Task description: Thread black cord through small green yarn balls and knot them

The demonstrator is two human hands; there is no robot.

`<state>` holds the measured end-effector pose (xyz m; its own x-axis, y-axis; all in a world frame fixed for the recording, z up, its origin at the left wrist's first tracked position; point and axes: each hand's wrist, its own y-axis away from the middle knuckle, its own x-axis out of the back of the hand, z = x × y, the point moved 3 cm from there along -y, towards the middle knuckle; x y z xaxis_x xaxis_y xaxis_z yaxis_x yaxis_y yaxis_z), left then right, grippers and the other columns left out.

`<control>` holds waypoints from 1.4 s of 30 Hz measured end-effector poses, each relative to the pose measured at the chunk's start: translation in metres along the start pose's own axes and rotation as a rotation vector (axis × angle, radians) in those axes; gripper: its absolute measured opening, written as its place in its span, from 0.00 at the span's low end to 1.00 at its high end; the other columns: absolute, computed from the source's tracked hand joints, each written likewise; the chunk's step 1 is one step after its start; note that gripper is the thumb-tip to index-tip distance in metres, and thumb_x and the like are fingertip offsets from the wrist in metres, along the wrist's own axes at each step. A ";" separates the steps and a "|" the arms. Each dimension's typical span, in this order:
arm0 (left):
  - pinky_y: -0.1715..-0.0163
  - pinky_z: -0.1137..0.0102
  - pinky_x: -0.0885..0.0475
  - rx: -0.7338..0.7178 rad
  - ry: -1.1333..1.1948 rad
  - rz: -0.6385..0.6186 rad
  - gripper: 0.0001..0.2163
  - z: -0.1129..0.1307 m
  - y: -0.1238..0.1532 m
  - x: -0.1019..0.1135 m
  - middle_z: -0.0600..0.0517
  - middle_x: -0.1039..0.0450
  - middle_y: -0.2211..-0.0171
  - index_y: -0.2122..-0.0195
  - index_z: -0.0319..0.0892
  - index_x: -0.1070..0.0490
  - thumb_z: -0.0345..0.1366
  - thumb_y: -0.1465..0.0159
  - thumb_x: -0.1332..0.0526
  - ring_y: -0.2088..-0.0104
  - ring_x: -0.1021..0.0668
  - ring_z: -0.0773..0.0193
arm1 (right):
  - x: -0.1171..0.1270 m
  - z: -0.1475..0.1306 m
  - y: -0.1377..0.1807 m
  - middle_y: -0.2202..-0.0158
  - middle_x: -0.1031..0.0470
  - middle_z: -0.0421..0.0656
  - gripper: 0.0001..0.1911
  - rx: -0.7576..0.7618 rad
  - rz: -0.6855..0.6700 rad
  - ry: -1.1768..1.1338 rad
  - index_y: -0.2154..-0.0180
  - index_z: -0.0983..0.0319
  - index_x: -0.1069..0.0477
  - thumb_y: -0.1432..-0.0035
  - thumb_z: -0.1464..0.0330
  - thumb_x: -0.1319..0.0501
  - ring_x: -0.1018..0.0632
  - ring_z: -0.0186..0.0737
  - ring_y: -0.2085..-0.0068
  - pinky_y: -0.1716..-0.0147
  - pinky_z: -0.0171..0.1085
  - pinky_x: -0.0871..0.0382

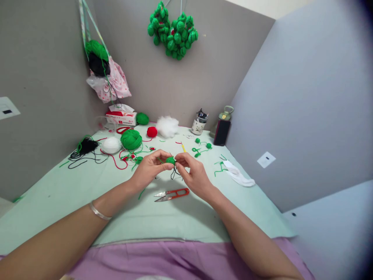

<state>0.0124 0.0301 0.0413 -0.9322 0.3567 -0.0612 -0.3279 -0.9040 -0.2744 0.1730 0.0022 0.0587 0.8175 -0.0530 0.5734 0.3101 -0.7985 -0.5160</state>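
A small green crocheted piece [170,160] is pinched between the thumb and fingers of my left hand [150,166]. My right hand [192,170] has its thumb and forefinger closed at the right edge of that piece; what lies between those fingertips is too small to tell. Black yarn [174,173] dangles below the fingertips of both hands. On the table just beneath lie orange-handled thread snips [171,193], blades pointing left. Beyond my right fingers is a yellow-handled crochet hook [183,146], partly hidden.
Balls of green yarn [131,139], white yarn [111,145] and red yarn [152,132] sit at left, beside black yarn strands [87,146]. White stuffing [167,126], a tissue box [121,116], a pen jar [199,123] and a phone [222,132] stand behind. A white cloth [239,174] lies right.
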 end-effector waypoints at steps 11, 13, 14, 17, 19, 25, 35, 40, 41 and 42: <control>0.61 0.69 0.30 0.037 -0.055 -0.076 0.10 -0.006 0.002 -0.004 0.52 0.26 0.66 0.65 0.41 0.28 0.38 0.45 0.32 0.64 0.25 0.63 | -0.002 -0.004 0.002 0.65 0.27 0.45 0.06 0.218 -0.031 0.335 0.58 0.59 0.34 0.34 0.70 0.49 0.26 0.38 0.64 0.65 0.36 0.34; 0.62 0.69 0.30 0.043 -0.084 -0.090 0.10 -0.011 0.003 -0.006 0.53 0.27 0.67 0.65 0.41 0.29 0.38 0.45 0.32 0.65 0.25 0.63 | -0.004 -0.001 0.002 0.67 0.28 0.45 0.08 0.221 -0.095 0.437 0.60 0.60 0.33 0.33 0.69 0.50 0.27 0.37 0.66 0.69 0.34 0.38; 0.62 0.69 0.30 0.042 -0.095 -0.100 0.09 -0.013 0.003 -0.007 0.52 0.27 0.67 0.65 0.41 0.29 0.38 0.44 0.33 0.65 0.25 0.63 | -0.004 0.000 0.002 0.68 0.28 0.44 0.09 0.219 -0.122 0.477 0.61 0.60 0.32 0.32 0.70 0.50 0.28 0.37 0.68 0.71 0.34 0.40; 0.61 0.68 0.30 0.026 -0.146 -0.116 0.09 -0.019 0.004 -0.009 0.52 0.27 0.66 0.65 0.41 0.30 0.37 0.43 0.34 0.65 0.25 0.63 | -0.005 0.003 0.003 0.71 0.30 0.43 0.10 0.201 -0.160 0.563 0.63 0.61 0.32 0.33 0.71 0.50 0.30 0.35 0.70 0.74 0.33 0.45; 0.61 0.68 0.30 0.012 -0.198 -0.107 0.08 -0.020 0.004 -0.010 0.52 0.27 0.67 0.65 0.41 0.30 0.37 0.43 0.35 0.64 0.25 0.63 | -0.005 0.003 0.004 0.70 0.29 0.42 0.09 0.186 -0.156 0.590 0.63 0.60 0.32 0.33 0.72 0.50 0.30 0.34 0.70 0.75 0.33 0.46; 0.62 0.68 0.31 -0.021 -0.273 -0.075 0.08 -0.017 0.003 -0.005 0.52 0.27 0.67 0.64 0.42 0.29 0.37 0.43 0.34 0.65 0.26 0.63 | -0.007 0.001 0.004 0.68 0.28 0.44 0.09 0.251 -0.182 0.577 0.58 0.62 0.33 0.33 0.73 0.51 0.28 0.37 0.67 0.72 0.33 0.42; 0.63 0.67 0.31 -0.027 -0.350 -0.074 0.09 -0.018 0.003 -0.006 0.53 0.30 0.69 0.67 0.42 0.32 0.39 0.43 0.35 0.66 0.28 0.63 | -0.007 0.006 0.004 0.68 0.28 0.42 0.08 0.302 -0.218 0.582 0.57 0.62 0.33 0.32 0.71 0.50 0.29 0.33 0.70 0.73 0.32 0.42; 0.62 0.66 0.31 -0.046 -0.369 -0.096 0.08 -0.019 0.004 -0.008 0.53 0.30 0.68 0.67 0.41 0.32 0.38 0.42 0.35 0.66 0.27 0.63 | -0.009 0.005 0.003 0.67 0.26 0.43 0.09 0.272 -0.230 0.588 0.56 0.62 0.34 0.31 0.68 0.51 0.26 0.34 0.68 0.74 0.32 0.44; 0.62 0.66 0.31 -0.047 -0.370 -0.100 0.08 -0.018 0.004 -0.008 0.53 0.30 0.68 0.66 0.41 0.32 0.38 0.42 0.36 0.65 0.27 0.63 | -0.009 0.005 0.003 0.67 0.26 0.43 0.09 0.256 -0.222 0.586 0.57 0.62 0.34 0.31 0.68 0.51 0.27 0.34 0.68 0.74 0.32 0.45; 0.62 0.66 0.31 -0.047 -0.369 -0.106 0.07 -0.018 0.005 -0.009 0.53 0.30 0.68 0.66 0.41 0.32 0.38 0.42 0.36 0.65 0.27 0.63 | -0.009 0.004 0.002 0.68 0.26 0.42 0.08 0.235 -0.208 0.583 0.59 0.62 0.34 0.31 0.67 0.51 0.27 0.34 0.69 0.74 0.32 0.46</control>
<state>0.0216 0.0271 0.0236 -0.8891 0.3307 0.3165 -0.4255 -0.8519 -0.3052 0.1682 0.0033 0.0496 0.3526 -0.2803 0.8928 0.5849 -0.6787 -0.4441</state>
